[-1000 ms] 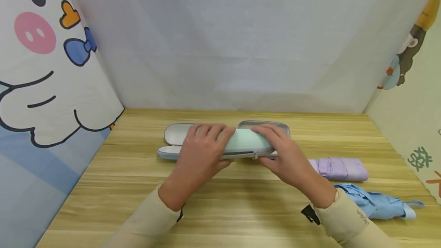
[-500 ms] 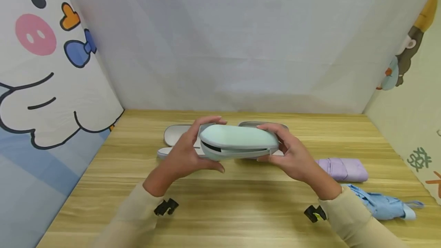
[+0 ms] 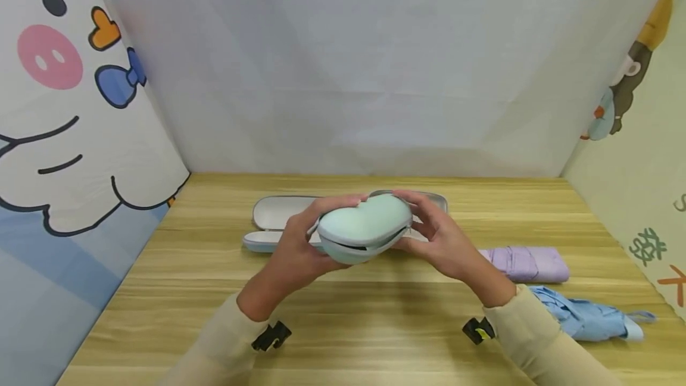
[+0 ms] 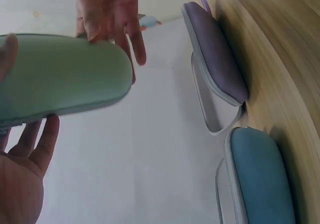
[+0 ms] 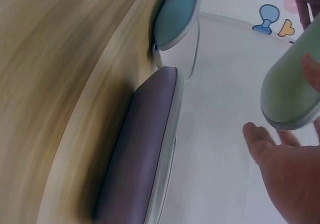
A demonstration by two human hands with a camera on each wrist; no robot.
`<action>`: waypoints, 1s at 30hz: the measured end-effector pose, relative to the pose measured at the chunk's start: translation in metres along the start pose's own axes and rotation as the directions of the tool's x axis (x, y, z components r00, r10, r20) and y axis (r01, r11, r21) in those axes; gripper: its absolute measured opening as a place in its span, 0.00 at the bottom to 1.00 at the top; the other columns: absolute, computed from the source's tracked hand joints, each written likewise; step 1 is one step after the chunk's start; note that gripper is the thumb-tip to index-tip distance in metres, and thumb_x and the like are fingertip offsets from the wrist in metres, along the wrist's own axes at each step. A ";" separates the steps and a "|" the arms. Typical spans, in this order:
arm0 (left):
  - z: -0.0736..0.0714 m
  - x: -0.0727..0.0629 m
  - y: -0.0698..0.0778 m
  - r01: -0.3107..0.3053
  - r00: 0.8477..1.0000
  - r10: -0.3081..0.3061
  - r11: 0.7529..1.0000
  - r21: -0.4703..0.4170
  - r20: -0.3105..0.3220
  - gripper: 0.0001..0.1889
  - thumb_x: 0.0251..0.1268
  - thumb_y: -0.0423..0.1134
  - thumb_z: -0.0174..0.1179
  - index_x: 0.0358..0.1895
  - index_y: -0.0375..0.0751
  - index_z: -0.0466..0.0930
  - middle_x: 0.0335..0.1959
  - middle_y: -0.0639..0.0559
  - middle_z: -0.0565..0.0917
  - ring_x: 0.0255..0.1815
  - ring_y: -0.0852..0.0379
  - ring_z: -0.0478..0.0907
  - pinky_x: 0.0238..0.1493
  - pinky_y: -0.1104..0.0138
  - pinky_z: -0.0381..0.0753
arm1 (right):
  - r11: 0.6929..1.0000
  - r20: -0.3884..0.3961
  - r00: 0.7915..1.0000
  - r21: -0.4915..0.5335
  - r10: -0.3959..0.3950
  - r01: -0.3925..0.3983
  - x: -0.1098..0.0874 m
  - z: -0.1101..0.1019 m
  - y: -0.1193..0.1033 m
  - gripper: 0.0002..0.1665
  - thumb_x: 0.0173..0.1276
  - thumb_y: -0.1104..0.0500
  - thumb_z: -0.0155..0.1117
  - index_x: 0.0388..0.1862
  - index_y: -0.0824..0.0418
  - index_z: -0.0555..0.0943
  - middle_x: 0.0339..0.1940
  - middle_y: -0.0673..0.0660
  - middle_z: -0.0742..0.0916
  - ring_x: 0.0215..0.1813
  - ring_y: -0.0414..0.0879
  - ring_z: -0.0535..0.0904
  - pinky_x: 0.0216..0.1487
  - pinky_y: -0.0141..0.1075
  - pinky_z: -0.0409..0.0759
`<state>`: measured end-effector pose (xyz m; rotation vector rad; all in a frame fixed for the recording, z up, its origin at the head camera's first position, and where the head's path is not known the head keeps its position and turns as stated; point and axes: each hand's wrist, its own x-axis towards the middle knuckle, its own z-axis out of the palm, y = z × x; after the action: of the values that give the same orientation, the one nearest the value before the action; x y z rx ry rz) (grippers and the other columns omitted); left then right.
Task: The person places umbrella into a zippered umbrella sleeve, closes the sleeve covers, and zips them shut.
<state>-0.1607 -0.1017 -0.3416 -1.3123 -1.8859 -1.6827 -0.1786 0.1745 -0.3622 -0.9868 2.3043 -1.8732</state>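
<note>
A mint-green zippered hard case (image 3: 364, 225), shaped like a glasses case, is held up above the table, tilted with one end toward the head camera. A dark gap shows along part of its zipper seam. My left hand (image 3: 295, 246) grips its near left end, thumb and fingers on opposite sides. My right hand (image 3: 442, 249) curls round its far right end; in the left wrist view the right hand (image 4: 110, 8) shows at that end, some fingers extending past it. Behind it lie an unzipped blue case (image 3: 261, 243) and an unzipped purple case (image 4: 217, 51), both with lids raised.
On the right of the wooden table (image 3: 354, 344) lie a folded lilac umbrella (image 3: 527, 264) and a blue folded umbrella (image 3: 595, 317) with a wrist loop. A pale cloth wall (image 3: 343, 76) stands behind, with printed panels (image 3: 59, 195) at the sides.
The mint-green case has been turned, its left end swinging toward the head camera. The left hand loosened, shifted left and then took hold again; the right hand kept hold of the other end.
</note>
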 end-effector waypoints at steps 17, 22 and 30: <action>0.006 0.000 -0.003 -0.075 0.997 0.079 0.980 0.184 -0.011 0.45 0.47 0.23 0.80 0.72 0.47 0.71 0.71 0.45 0.75 0.73 0.43 0.70 0.70 0.50 0.70 | 0.761 -0.050 0.952 0.614 0.303 -0.210 0.000 0.011 -0.003 0.13 0.80 0.69 0.55 0.48 0.57 0.85 0.43 0.51 0.88 0.44 0.40 0.85 0.48 0.31 0.84; 0.008 -0.001 -0.004 -0.076 0.997 0.074 0.971 0.226 0.016 0.46 0.44 0.23 0.81 0.71 0.48 0.72 0.69 0.44 0.74 0.74 0.42 0.68 0.69 0.47 0.72 | 0.768 -0.060 0.942 0.598 0.330 -0.231 0.001 0.012 -0.001 0.13 0.80 0.68 0.56 0.44 0.58 0.87 0.38 0.51 0.88 0.40 0.39 0.84 0.45 0.29 0.83; 0.016 0.000 -0.004 -0.155 0.988 0.144 0.947 0.282 0.060 0.46 0.40 0.24 0.83 0.67 0.49 0.73 0.59 0.41 0.72 0.71 0.39 0.70 0.69 0.46 0.72 | 0.801 -0.092 0.931 0.544 0.354 -0.251 0.000 0.013 0.002 0.15 0.80 0.69 0.56 0.41 0.56 0.88 0.39 0.51 0.89 0.39 0.38 0.85 0.47 0.32 0.85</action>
<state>-0.1581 -0.0868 -0.3488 -1.3383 -1.9107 -1.2639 -0.1746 0.1627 -0.3679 -0.3544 1.7072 -2.3243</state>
